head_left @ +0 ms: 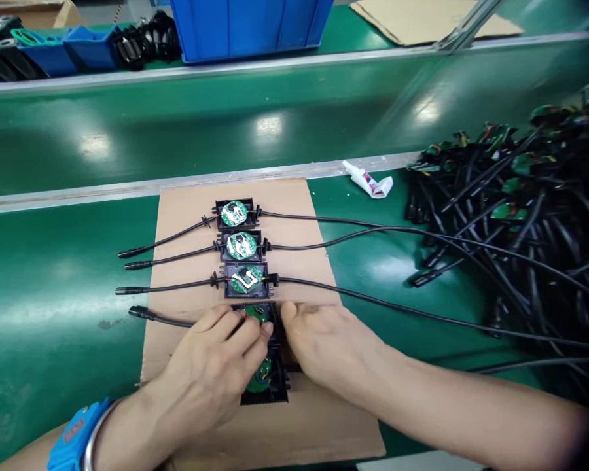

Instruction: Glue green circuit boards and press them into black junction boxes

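Note:
Several open black plastic housings line up on a cardboard sheet [319, 418], each with a round green circuit board inside. White paste marks the boards in the top housing [218, 221], the second housing [222, 256] and the third housing [232, 291]. My left hand [220, 360] bends over the fourth housing [275, 330], its fingers closed on that housing's circuit board [256, 313]. At the right side of the same housing is my right hand [324, 337], curled with its thumb against the edge; its fingertips are hidden. Partly covered by my left hand is the nearest housing [279, 386].
A large heap of black cables with boards [510, 209] covers the right side. Near the ledge lies a squeezed white tube [368, 180]. Cable plugs [137, 265] extend left of the cardboard. Blue bins [250, 26] and flat cardboard [422, 19] occupy the raised shelf.

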Demonstrator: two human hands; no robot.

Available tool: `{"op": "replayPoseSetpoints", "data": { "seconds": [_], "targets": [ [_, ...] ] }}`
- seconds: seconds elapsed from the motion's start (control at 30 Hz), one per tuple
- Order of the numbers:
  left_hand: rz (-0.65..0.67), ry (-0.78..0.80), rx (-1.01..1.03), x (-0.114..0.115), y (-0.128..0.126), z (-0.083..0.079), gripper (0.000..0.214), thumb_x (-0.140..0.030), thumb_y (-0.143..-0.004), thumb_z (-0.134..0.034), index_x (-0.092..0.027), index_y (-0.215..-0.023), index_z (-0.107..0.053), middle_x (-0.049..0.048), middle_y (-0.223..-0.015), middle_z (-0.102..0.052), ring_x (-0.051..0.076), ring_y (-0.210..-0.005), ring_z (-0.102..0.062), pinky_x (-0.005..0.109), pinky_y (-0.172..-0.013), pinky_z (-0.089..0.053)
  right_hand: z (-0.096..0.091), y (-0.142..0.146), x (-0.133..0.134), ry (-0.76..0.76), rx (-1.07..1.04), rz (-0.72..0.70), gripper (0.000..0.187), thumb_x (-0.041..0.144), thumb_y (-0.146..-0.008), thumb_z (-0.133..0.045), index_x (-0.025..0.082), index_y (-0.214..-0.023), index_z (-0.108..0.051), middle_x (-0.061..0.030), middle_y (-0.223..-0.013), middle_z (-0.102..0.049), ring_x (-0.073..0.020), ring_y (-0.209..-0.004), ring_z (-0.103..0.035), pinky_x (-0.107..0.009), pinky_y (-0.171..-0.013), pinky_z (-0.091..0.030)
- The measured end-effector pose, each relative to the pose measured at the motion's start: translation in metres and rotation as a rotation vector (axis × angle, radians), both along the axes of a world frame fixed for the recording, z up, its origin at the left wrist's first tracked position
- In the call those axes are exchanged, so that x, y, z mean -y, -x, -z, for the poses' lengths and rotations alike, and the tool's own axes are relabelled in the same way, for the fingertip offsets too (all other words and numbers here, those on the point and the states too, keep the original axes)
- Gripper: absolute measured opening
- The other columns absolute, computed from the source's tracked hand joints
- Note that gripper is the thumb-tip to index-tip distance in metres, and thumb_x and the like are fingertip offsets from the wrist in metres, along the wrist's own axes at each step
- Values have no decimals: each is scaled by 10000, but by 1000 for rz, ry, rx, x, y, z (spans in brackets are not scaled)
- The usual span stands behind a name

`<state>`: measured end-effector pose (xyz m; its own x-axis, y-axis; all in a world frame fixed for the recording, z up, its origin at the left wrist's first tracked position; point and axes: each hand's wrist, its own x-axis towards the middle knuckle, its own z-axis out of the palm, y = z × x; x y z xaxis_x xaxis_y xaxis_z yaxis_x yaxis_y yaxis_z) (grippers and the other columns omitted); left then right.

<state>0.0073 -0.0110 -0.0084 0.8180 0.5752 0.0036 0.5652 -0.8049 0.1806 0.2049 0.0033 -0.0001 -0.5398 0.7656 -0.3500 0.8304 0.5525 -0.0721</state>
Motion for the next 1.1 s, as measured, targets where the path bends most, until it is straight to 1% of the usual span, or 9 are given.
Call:
{"op": "replayPoseSetpoints", "data": {
  "seconds": [0.13, 0.33, 0.5, 0.6, 0.7, 0.8, 0.9, 1.0, 1.1],
  "targets": [
    [-4, -23, -44, 1, -5, 0, 392, -44, -789, -409, -119, -1130, -586, 79, -1044, -617, 246, -918, -540, 443, -910, -427, -1, 4, 4, -107, 66, -52, 124, 40, -766, -426, 150, -776, -483, -78, -627, -568, -186, -507, -546, -272, -436, -179],
    [-43, -52, 11, 3, -3, 2, 537, -38, -793, -433, -118, -1324, -458, 66, -1020, -622, 220, -907, -531, 413, -919, -406, 2, -5, 5, -102, -60, 2, 104, 118, -851, -422, 166, -823, -509, -73, -724, -603, -191, -585, -559, -277, -480, -237],
    [-51, -30, -68, 2, -12, 0, 469, -68, -774, -490, -105, -1239, -535, 71, -988, -624, 223, -863, -517, 411, -831, -426, 1, -6, 8, -150, -61, 21, 119, 114, -842, -440, 170, -817, -543, -87, -792, -605, -208, -670, -552, -267, -528, -285],
    [-103, 7, -19, 5, -13, -3, 464, -73, -784, -504, -136, -1243, -534, 68, -1011, -610, 215, -896, -512, 389, -804, -427, -4, -10, 2, -194, -172, 18, 130, 148, -862, -441, 171, -806, -556, -77, -798, -593, -208, -709, -543, -282, -584, -350],
    [-130, -23, 151, 8, -2, -5, 491, -56, -792, -489, -165, -1271, -511, 68, -1021, -598, 201, -877, -507, 360, -756, -431, -3, -17, -11, -327, -351, 72, 169, 198, -903, -416, 150, -844, -567, -88, -830, -583, -217, -800, -535, -306, -670, -407],
    [-276, -105, 376, -5, 17, -6, 402, -38, -826, -443, -182, -1186, -547, 76, -996, -587, 199, -881, -511, 347, -738, -436, 7, -21, -26, -369, -464, 89, 133, 191, -892, -448, 131, -909, -566, -104, -889, -595, -235, -901, -518, -359, -783, -437],
    [-472, -79, 317, -31, 34, -2, 194, -108, -851, -491, -150, -1024, -566, 98, -992, -575, 235, -933, -515, 399, -776, -448, 21, -22, -35, -300, -533, 92, 92, 172, -884, -476, 132, -913, -553, -89, -879, -599, -216, -868, -525, -357, -768, -461],
    [-469, -14, 225, -47, 43, 4, 46, -178, -873, -528, -152, -899, -557, 77, -914, -593, 230, -866, -544, 406, -759, -463, 25, -23, -34, -310, -603, 89, 95, 128, -894, -450, 138, -891, -545, -73, -833, -594, -193, -804, -527, -340, -727, -476],
    [-426, -20, 305, -45, 45, 3, 84, -176, -919, -463, -168, -915, -547, 44, -857, -618, 186, -783, -580, 329, -693, -482, 13, -26, -25, -345, -664, 57, 154, 85, -898, -406, 136, -954, -540, -80, -864, -603, -183, -821, -547, -331, -735, -490]
  ]
}}
